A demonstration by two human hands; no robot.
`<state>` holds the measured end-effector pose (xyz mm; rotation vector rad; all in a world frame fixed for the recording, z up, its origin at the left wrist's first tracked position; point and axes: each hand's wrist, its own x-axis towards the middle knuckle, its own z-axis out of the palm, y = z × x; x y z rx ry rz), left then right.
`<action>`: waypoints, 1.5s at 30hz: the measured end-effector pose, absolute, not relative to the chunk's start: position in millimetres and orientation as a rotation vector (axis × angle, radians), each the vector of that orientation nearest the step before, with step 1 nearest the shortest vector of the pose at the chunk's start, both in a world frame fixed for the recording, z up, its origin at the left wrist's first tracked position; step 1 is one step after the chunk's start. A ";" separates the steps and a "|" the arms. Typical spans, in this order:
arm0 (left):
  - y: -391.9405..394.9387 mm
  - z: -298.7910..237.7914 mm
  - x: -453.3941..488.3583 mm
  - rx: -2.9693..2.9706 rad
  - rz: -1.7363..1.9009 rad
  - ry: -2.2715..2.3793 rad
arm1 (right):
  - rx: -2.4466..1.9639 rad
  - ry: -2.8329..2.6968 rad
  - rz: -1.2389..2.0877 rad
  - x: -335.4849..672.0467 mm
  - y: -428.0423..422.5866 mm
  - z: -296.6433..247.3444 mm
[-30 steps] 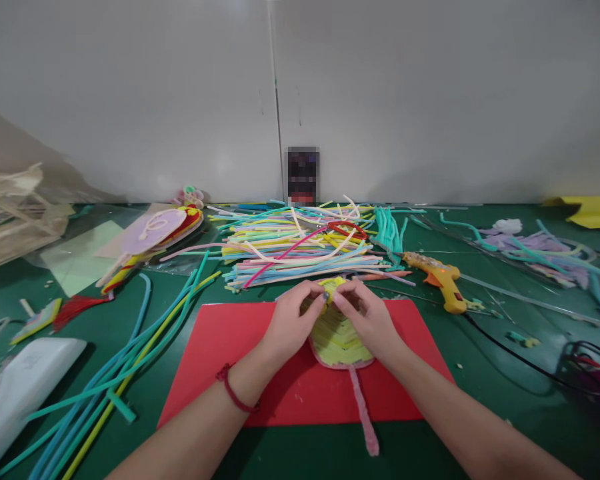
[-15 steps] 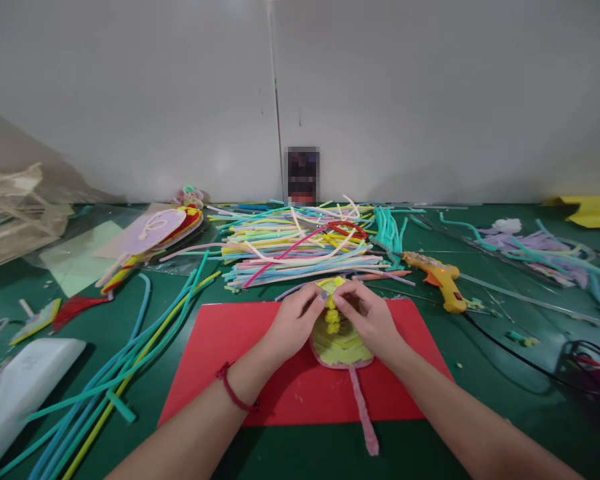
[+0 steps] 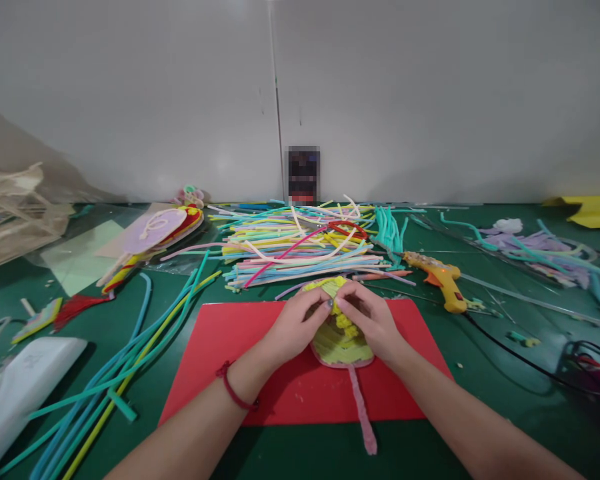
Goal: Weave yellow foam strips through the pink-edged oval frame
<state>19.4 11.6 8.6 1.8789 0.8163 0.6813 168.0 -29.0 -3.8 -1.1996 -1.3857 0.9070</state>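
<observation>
A yellow-green round fan [image 3: 333,348] with a pink rim and pink handle [image 3: 363,417] lies on a red sheet [image 3: 220,360]. Over its upper part, my left hand [image 3: 300,320] and my right hand [image 3: 367,313] meet with fingertips pinched together. Between them is a bright yellow pipe cleaner [image 3: 347,325] bent into a row of bumpy loops, its lower end hanging over the fan's face. My fingers cover the upper end of the loops and part of the fan.
A heap of coloured pipe cleaners [image 3: 300,247] with red-handled scissors [image 3: 347,230] lies behind the sheet. A yellow glue gun [image 3: 445,283] rests to the right. Long teal pipe cleaners [image 3: 130,360], a white case [image 3: 35,393] and a finished fan [image 3: 155,230] are on the left.
The looped yellow pipe cleaner has swung its lower end to the right. My left fingertips have shifted slightly right and down, showing more of the fan's upper left; my right hand stays near its place.
</observation>
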 end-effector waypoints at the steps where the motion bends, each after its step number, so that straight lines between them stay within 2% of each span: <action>1: 11.6 7.8 19.6 1.885 0.693 0.829 | -1.198 -1.389 0.898 167.8 -28.7 -4.2; 13: 10.1 1.5 19.0 2.088 0.773 0.992 | -1.216 -1.448 0.800 167.4 -27.3 -9.3; 29: 11.3 2.6 21.0 1.872 0.762 0.953 | -1.249 -1.432 0.731 166.0 -25.3 -11.3; 45: 11.5 -3.6 20.1 1.990 0.777 0.966 | -1.274 -1.419 0.746 165.8 -26.1 -11.1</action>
